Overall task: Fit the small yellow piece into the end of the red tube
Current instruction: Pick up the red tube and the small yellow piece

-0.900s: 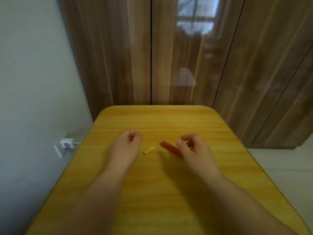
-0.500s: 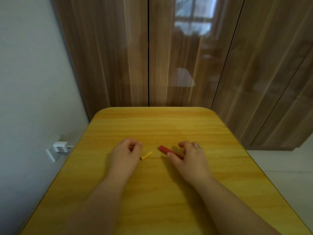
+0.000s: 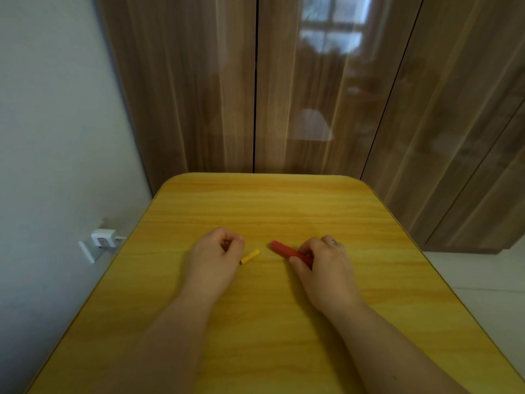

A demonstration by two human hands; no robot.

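Observation:
A small yellow piece (image 3: 249,257) lies on the yellow wooden table (image 3: 270,200), a short stick pointing up and to the right. Just left of it rests my left hand (image 3: 214,255), fingers curled shut, touching nothing I can see. A red tube (image 3: 285,250) lies to the right of the yellow piece, its free end pointing toward it. My right hand (image 3: 321,264) has thumb and fingers closed around the tube's right end, which they hide. A small gap separates tube and yellow piece.
Brown glossy cabinet doors (image 3: 255,95) stand right behind the table's far edge. A white wall with a plugged-in white adapter (image 3: 102,239) runs along the left. Pale floor (image 3: 480,274) shows to the right of the table.
My right hand came down onto the red tube and closed on its right end. My left hand stayed curled beside the yellow piece. The camera tilted slightly.

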